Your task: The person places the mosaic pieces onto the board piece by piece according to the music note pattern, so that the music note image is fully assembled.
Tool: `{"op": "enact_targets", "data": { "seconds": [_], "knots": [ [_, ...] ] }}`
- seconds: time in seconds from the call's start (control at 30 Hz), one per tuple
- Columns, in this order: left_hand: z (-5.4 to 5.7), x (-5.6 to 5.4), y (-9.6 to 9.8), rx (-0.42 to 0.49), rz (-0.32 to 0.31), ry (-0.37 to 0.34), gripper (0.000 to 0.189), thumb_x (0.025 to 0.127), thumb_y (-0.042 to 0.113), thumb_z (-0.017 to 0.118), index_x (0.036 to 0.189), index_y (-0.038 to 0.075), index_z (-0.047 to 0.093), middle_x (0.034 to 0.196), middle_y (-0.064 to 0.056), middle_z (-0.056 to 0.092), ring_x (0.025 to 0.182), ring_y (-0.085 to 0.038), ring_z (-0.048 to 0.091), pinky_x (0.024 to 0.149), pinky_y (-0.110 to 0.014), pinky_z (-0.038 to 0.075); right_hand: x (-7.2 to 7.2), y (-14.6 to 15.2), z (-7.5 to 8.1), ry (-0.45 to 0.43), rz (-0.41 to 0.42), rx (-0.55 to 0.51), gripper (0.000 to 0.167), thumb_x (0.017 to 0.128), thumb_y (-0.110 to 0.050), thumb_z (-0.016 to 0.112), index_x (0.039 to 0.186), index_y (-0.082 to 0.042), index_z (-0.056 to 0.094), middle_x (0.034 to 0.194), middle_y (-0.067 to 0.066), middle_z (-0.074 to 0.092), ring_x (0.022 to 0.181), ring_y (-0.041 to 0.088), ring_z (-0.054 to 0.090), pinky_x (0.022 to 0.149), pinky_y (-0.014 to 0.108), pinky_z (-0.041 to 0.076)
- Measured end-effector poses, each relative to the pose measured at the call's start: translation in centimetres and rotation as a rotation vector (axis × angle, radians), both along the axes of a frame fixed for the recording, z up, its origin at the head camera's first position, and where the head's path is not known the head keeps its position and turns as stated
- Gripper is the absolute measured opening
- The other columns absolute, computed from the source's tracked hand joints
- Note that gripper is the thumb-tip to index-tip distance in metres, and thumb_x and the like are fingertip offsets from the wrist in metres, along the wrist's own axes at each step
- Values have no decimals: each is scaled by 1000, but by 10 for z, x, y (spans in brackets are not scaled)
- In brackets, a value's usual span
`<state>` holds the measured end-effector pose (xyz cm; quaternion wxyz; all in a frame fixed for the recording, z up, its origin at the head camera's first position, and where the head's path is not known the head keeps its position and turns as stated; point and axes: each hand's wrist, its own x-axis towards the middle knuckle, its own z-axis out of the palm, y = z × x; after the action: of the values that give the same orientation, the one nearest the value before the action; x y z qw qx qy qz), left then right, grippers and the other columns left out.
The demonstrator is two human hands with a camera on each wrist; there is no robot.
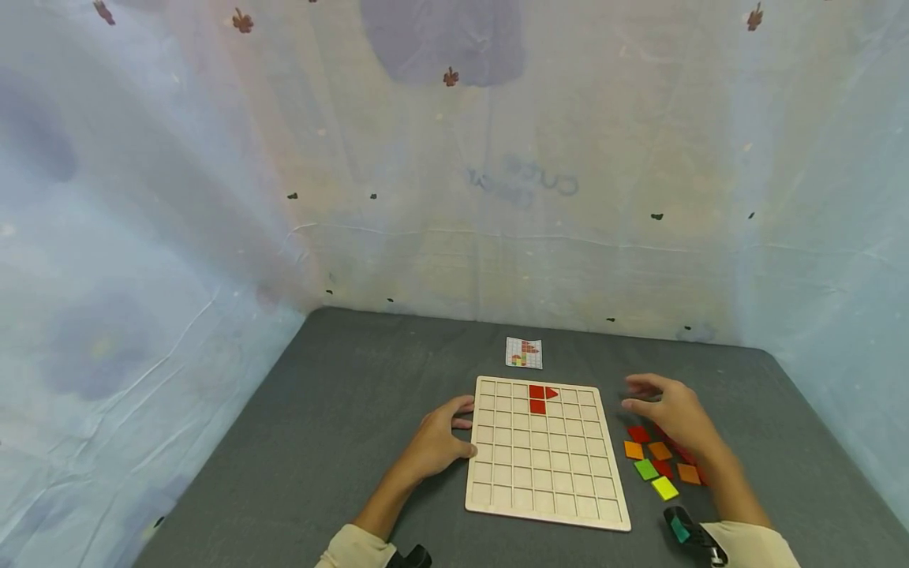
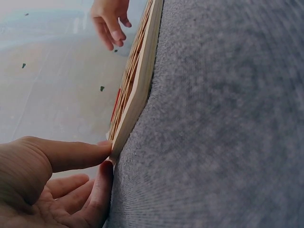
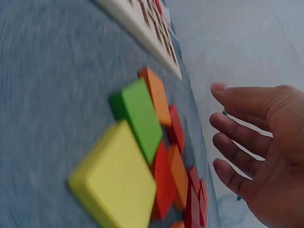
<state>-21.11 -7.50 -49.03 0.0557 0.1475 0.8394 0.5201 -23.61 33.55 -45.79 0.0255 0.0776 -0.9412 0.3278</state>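
Observation:
A wooden grid board [image 1: 540, 465] lies flat on the dark grey table. Two red square tiles [image 1: 537, 406] and a red triangular tile [image 1: 551, 393] sit in cells near its far edge. My left hand [image 1: 439, 442] is at the board's left edge; in the left wrist view its thumb and a finger [image 2: 97, 194] pinch that edge. Over the far side of a group of loose tiles hovers my right hand [image 1: 671, 410], fingers apart and nothing between them. The group holds a yellow tile [image 3: 118, 180], a green tile [image 3: 137, 118], and several orange and red ones.
A small printed pattern card [image 1: 524, 353] lies beyond the board's far edge. Behind the table [image 1: 341, 379] hangs a pale patterned sheet [image 1: 525, 260], which also closes off both sides. Dark straps with devices circle both wrists.

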Motion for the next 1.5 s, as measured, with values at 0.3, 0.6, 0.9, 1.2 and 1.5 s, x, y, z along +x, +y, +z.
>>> {"op": "enact_targets", "data": {
  "seconds": [0.3, 0.6, 0.9, 1.2, 1.5],
  "knots": [
    [-1, 0, 0, -11, 1, 2, 82, 79, -8, 83, 154, 0, 51, 149, -18, 60, 125, -36, 66, 89, -45, 58, 1, 26, -5, -27, -48, 69, 56, 98, -28, 78, 141, 4, 62, 130, 29, 68, 116, 49, 65, 93, 65, 53],
    [-2, -1, -1, 1, -9, 2, 82, 80, -7, 83, 155, 1, 50, 150, -19, 59, 126, -37, 66, 89, -47, 58, -3, 41, -7, -62, -94, 135, 56, 96, -23, 79, 139, 7, 61, 132, 35, 63, 118, 53, 59, 96, 71, 47],
    [-1, 0, 1, 0, 4, -1, 82, 79, -7, 82, 154, 0, 50, 149, -19, 60, 126, -38, 66, 92, -49, 58, -6, 47, -11, -80, -101, 147, 53, 95, -17, 79, 138, 9, 61, 128, 33, 65, 112, 48, 62, 90, 63, 52],
    [0, 0, 0, 11, -2, -8, 82, 79, -7, 82, 155, 1, 50, 150, -18, 60, 126, -37, 66, 90, -46, 58, -6, 49, -7, -89, -71, 113, 44, 92, 0, 73, 133, 12, 63, 121, 31, 69, 103, 42, 67, 78, 49, 60],
    [1, 0, -1, 20, 0, -13, 82, 79, -7, 82, 155, 1, 51, 150, -18, 59, 127, -36, 66, 88, -43, 59, -7, 51, -5, -95, -61, 139, 36, 94, -4, 75, 125, 12, 68, 107, 24, 71, 93, 33, 68, 76, 45, 58]
  ]
}}
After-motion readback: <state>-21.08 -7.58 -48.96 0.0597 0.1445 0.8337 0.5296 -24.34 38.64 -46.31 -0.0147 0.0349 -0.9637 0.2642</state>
